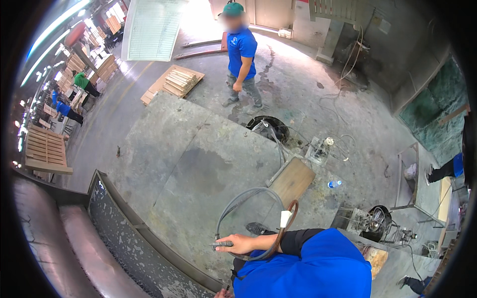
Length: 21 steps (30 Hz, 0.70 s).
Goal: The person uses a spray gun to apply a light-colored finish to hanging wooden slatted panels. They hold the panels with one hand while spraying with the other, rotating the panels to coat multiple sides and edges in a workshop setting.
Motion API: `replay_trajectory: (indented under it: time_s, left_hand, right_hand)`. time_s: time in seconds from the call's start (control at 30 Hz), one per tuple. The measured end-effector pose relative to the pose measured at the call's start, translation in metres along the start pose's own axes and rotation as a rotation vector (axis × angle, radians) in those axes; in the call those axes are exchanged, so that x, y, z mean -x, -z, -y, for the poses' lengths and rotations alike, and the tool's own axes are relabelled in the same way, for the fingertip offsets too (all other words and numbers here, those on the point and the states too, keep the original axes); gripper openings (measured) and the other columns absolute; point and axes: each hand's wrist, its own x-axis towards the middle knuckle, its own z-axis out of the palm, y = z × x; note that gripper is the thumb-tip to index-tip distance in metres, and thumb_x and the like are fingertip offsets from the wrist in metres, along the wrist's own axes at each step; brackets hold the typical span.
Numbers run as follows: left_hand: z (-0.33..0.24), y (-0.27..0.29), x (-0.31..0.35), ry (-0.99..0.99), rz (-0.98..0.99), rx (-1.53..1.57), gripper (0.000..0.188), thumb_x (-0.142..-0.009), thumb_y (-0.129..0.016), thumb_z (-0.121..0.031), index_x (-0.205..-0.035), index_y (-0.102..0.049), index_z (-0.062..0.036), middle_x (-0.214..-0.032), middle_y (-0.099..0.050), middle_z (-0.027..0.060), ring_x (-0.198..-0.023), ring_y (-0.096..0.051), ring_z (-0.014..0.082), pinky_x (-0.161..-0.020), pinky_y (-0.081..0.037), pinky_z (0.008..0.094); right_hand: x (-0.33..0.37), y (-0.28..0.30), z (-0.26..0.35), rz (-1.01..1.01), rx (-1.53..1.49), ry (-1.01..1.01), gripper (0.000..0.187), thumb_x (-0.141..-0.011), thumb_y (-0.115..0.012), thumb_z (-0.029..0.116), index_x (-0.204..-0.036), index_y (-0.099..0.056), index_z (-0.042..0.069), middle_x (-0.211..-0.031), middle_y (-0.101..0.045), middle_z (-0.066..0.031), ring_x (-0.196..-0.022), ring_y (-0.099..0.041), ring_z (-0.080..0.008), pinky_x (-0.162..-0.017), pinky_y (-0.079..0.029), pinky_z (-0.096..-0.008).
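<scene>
as a grey hose (259, 188) is arching beyond the forearm (266, 242), the right hand (242, 244) is gripping a dark handle (223, 244).
handle is lying in that fist, long axis running roughly left-right, tip pointing toward the speckled metal trough (107, 218); left hand (222, 294) is peeking in at the lower edge, farther off, its hold impossible to tell.

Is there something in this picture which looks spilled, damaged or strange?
Yes. A dark patch marks the concrete floor, perhaps a spill or old stain; I cannot tell which. The dark metal panel at lower left has scattered pale spots, suggesting worn coating.
</scene>
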Motion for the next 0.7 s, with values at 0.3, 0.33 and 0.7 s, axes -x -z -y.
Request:
replay_trajectory:
  time_s: [0.3,0.33,0.7]
  left_hand:
    - [-0.038,-0.024,0.033,-0.380,-0.230,0.221,0.035,-0.103,-0.067,-0.032,-0.121,-0.063,-0.0019,-0.108,-0.074,0.0054,-0.091,-0.072,0.0171,-0.082,-0.057,0.0319]
    - [-0.027,-0.033,0.037,-0.450,-0.225,0.248,0.036,-0.103,-0.067,-0.032,-0.123,-0.063,-0.0015,-0.108,-0.074,0.0055,-0.092,-0.071,0.0171,-0.081,-0.056,0.0304]
    - [0.178,-0.144,0.109,-0.256,-0.986,0.833,0.042,-0.102,-0.068,-0.033,-0.124,-0.068,0.0029,-0.109,-0.075,0.0121,-0.094,-0.072,0.0195,-0.086,-0.055,0.0329]
  right_hand:
    - [-0.001,-0.003,0.043,0.054,0.088,-0.001,0.065,-0.100,-0.062,0.060,-0.146,-0.061,0.014,-0.121,-0.074,-0.0206,-0.113,-0.071,-0.0337,-0.098,-0.053,-0.0401]
    - [-0.009,-0.012,0.049,0.085,0.127,0.017,0.064,-0.100,-0.063,0.059,-0.146,-0.062,0.014,-0.122,-0.074,-0.0201,-0.114,-0.071,-0.0328,-0.100,-0.053,-0.0394]
    - [-0.033,-0.091,0.087,0.504,-0.108,0.155,0.036,-0.110,-0.057,0.032,-0.126,-0.066,0.001,-0.083,-0.071,-0.0039,-0.062,-0.060,-0.0065,-0.049,-0.043,-0.0217]
